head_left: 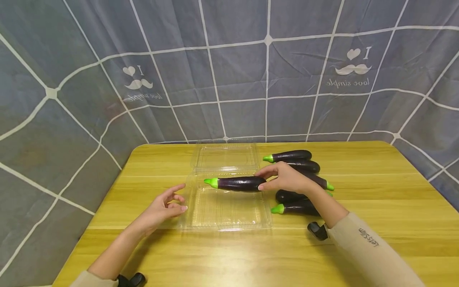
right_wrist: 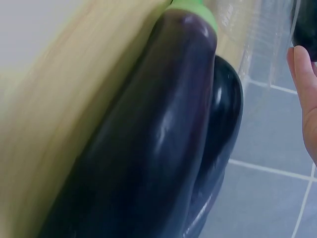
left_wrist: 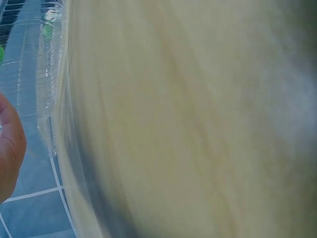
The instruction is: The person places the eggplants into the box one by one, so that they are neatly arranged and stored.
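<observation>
In the head view my right hand (head_left: pixel 287 179) grips an eggplant (head_left: pixel 240 183) by its rounded dark end, thumb on the near side and fingers on the far side. Its green stem points left, over the back part of a clear plastic clamshell box (head_left: pixel 229 213). The box lies unfolded, its lid (head_left: pixel 226 157) spread toward the wall. At the box's left edge my left hand (head_left: pixel 163 209) hovers with loosely bent fingers, holding nothing. In the right wrist view the held eggplant (right_wrist: pixel 304 29) shows at the right edge above the fingertips.
Several more eggplants (head_left: pixel 294 154) lie on the wooden table (head_left: pixel 229 259) right of the box, some partly under my right forearm. Two of them loom large in the right wrist view, the nearer eggplant (right_wrist: pixel 153 129) in front. A grey checked curtain (head_left: pixel 236 79) hangs behind the table.
</observation>
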A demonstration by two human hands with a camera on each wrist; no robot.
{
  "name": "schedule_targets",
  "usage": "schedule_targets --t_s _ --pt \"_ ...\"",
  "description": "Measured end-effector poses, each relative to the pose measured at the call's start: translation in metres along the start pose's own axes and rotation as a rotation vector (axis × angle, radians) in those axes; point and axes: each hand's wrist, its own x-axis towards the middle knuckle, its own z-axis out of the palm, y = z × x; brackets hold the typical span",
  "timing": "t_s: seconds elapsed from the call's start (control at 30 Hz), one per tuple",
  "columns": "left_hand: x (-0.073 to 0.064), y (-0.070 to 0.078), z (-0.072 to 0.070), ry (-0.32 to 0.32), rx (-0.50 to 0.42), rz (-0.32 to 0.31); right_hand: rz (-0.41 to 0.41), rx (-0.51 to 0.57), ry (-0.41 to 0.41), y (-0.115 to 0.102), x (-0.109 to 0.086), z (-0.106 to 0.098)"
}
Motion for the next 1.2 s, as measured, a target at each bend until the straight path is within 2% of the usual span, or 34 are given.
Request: schedule_targets --t_s 0.27,0.67,1.2 --pt "0.001 0.0 0.0 -0.005 -0.003 0.004 0.016 -0.025 0.002 -0.002 0.014 0.007" --pt "0.002 -0.001 -0.001 -0.01 -0.011 0.002 -0.01 -0.088 -0.016 -0.008 0.029 0.019" --pt "-0.001 0.001 0.001 0.008 0.0 -0.007 -0.045 -0.2 0.025 -0.011 0.035 0.035"
